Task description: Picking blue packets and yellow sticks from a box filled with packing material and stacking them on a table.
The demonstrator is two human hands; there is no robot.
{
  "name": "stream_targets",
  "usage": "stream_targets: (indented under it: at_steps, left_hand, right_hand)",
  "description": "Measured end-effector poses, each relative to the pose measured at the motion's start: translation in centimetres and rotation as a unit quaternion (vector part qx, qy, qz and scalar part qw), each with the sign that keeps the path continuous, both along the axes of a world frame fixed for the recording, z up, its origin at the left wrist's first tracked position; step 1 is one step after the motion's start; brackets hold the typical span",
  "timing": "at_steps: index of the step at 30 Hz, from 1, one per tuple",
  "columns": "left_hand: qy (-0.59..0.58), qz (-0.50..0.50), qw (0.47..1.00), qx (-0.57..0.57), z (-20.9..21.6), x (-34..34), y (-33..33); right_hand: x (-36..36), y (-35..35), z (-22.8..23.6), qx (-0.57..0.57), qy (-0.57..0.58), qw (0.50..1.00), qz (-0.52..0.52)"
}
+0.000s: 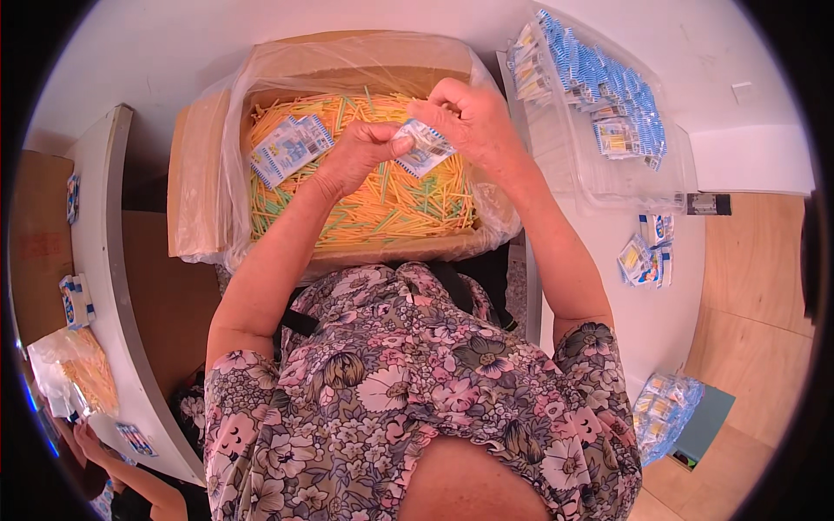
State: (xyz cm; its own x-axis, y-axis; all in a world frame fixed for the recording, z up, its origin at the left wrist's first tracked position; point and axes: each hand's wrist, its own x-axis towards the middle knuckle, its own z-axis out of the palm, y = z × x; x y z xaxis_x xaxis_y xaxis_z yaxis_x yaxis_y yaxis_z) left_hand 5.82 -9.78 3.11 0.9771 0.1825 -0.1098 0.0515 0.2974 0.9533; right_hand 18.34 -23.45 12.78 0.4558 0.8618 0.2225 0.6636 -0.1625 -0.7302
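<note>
Over a lined cardboard box [195,182], my left hand [360,154] pinches a small clear packet [426,149] with blue striped edges between thumb and fingers. My right hand [476,122] is closed at the packet's upper right edge, its fingers curled; whether it also holds a stick is hidden. Thin orange, yellow and green sticks [347,221] fill the box below both hands. On top of them, left of my left hand, lie more flat packets [291,149] with blue striped edges.
A clear plastic bin [599,187] at the far right holds many blue-striped packets [621,95]. Loose packets [647,256] lie on the white table by my right arm. Below is a blue bag of packets [665,408]. At left, another person's hand [89,443] is near a bag of orange sticks [89,369].
</note>
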Motion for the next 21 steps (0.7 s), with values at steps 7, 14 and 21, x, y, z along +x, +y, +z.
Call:
stream_targets:
  at_steps: [7, 14, 21]
  left_hand:
    - [-0.012, -0.004, 1.0, -0.02, 0.2, 1.0, -0.9]
    - [-0.048, -0.036, 0.985, 0.16, -0.3, -0.4, 0.7]
    - [0.149, 0.034, 0.834, 0.53, 2.4, -2.8, 6.5]
  right_hand:
    - [-1.5, -3.5, -2.4, 0.079, 0.041, 0.993, -0.082]
    - [-3.9, -13.4, -2.3, 0.082, -0.043, 0.989, -0.12]
    - [3.2, -37.4, -2.4, 0.052, 0.082, 0.891, -0.444]
